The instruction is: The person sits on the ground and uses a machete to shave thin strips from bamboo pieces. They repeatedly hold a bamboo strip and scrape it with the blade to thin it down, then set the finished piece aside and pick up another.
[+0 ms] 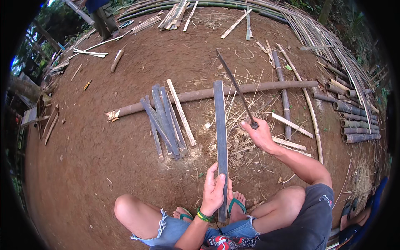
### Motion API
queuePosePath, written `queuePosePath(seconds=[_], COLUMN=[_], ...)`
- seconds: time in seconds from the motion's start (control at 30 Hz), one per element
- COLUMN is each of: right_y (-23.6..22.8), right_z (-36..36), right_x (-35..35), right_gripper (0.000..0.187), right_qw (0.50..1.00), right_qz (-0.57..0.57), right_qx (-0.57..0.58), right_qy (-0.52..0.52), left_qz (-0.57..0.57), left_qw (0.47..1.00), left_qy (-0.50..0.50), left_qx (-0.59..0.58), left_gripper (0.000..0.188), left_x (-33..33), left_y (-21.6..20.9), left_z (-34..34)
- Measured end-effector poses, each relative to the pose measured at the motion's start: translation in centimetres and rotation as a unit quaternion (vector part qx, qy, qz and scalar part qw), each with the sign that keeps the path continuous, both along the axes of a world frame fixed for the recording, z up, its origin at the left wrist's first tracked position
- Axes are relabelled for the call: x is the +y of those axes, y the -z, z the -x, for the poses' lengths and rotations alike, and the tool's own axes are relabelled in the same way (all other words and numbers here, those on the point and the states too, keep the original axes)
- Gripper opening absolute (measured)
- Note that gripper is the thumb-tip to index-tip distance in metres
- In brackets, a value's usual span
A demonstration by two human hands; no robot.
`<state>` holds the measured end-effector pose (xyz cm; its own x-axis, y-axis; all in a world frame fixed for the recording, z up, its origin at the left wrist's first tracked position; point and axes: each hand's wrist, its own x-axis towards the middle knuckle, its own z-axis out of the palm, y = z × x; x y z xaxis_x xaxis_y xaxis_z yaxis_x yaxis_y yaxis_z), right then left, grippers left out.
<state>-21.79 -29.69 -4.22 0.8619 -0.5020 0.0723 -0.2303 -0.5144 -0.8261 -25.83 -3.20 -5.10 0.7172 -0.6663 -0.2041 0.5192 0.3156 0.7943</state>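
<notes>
My left hand [213,192] is closed around the lower part of a split bamboo slat [221,129], grey on its broad face with a pale edge. The slat stands lengthwise in front of me, its lower end between my knees. To its right, my right hand [262,135] grips the handle of a machete [234,83]. The long dark blade points away and slants left, its tip beyond the slat's top end; blade and slat look apart. Left of the slat, several grey split slats [159,112] and a pale one [180,110] lean on a pole [196,95].
Thin bamboo shavings [246,146] litter the ground under my right hand. Cut bamboo tubes [360,129] are stacked at right, with long strips [333,54] behind them. Another person [102,18] stands at the far left; part of someone else [358,218] shows at lower right.
</notes>
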Motion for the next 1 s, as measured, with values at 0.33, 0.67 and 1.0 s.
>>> queuePosePath(seconds=[0.33,0.67,1.0], right_y=[0.5,0.2,-1.6], right_z=[4.1,-2.6,-3.8], right_x=[5.8,-3.8,-5.1], right_gripper=[0.021,0.019,0.041], right_qw=[0.920,0.948,0.988], right_qz=[0.180,0.266,0.116], right_qx=[-0.061,-0.014,-0.098], right_qy=[-0.343,-0.174,0.009], left_qz=[-0.054,-0.032,-0.022], left_qw=[0.997,0.999,0.999], left_qy=[-0.058,0.015,-0.023], left_qx=[-0.024,-0.005,0.019], left_gripper=[0.045,0.057,0.048], left_x=[0.6,1.4,0.6], left_y=[0.7,-0.9,0.3], left_z=[-0.7,1.2,0.4])
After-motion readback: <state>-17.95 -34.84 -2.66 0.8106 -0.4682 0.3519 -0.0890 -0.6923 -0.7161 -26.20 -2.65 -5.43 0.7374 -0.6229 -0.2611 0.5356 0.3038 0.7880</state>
